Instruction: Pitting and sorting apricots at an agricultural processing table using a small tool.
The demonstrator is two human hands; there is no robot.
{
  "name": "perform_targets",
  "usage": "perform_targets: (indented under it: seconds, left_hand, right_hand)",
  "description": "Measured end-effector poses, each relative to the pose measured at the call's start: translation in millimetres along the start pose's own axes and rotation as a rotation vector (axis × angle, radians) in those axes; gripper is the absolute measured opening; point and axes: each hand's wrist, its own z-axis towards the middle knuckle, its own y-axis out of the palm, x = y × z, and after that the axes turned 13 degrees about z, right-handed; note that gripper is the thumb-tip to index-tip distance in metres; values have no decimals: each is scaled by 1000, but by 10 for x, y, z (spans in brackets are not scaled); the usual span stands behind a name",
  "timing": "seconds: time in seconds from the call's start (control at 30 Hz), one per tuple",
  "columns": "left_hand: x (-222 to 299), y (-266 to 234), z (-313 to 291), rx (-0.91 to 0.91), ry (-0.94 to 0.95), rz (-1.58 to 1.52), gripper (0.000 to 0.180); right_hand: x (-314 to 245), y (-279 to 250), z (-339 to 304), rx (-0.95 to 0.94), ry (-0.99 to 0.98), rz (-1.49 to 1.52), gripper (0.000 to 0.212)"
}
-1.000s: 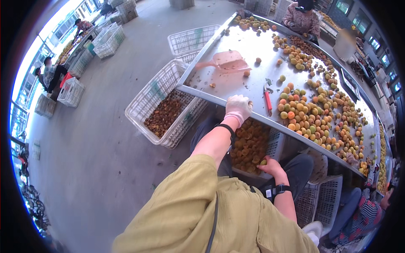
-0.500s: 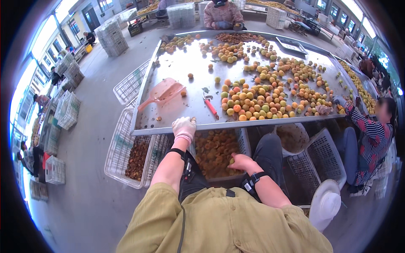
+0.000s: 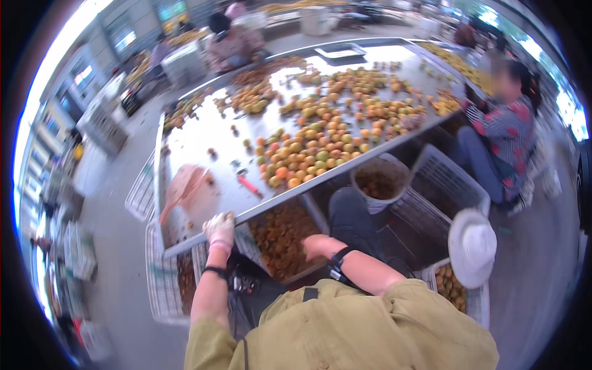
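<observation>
My left hand (image 3: 220, 228), in a pale glove, is curled over the near edge of the metal table (image 3: 290, 195). Bare, my right hand (image 3: 317, 245) reaches down over a crate (image 3: 316, 211) of halved orange fruit (image 3: 277, 237) below that edge. Its fingertips are hidden and blurred, so whether they hold anything does not show. On the table lie many whole apricot-like fruits (image 3: 320, 148), yellow, orange and green. Left of them are a red-handled cutting tool (image 3: 250, 186) and a pink scoop (image 3: 185, 187).
Left of my legs stands a white crate (image 3: 161, 290) with brown pieces. To the right are a white bucket (image 3: 370, 200), a grey crate (image 3: 453, 176), a white hat (image 3: 472, 246) and a fruit crate (image 3: 451, 288). Co-workers sit at the right (image 3: 509, 132) and far side (image 3: 231, 46).
My view has turned right, so the table appears tilted and shifted left. My left hand stays at the table edge. My right hand stays over the crate; a greenish piece at its fingertips no longer shows.
</observation>
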Motion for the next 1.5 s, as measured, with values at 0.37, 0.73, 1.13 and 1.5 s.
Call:
perform_targets:
  seconds: [0.37, 0.73, 1.13, 1.5]
  left_hand:
    - [-555, -41, 204, -22, -242, -71, 39]
    - [-470, -106, 282, -69, -300, 4, 35]
    - [-490, -223, 238, -78, -340, -59, 33]
    - [-514, -227, 227, -14, -322, -64, 30]
  right_hand:
    - [-33, 124, 75, 104, -1, 72, 57]
    - [-227, 18, -72, 19, 122, 519, 56]
    - [-1204, -1037, -37, -242, 17, 1462, 35]
    - [-2536, -1911, 1329, -109, -272, 1110, 47]
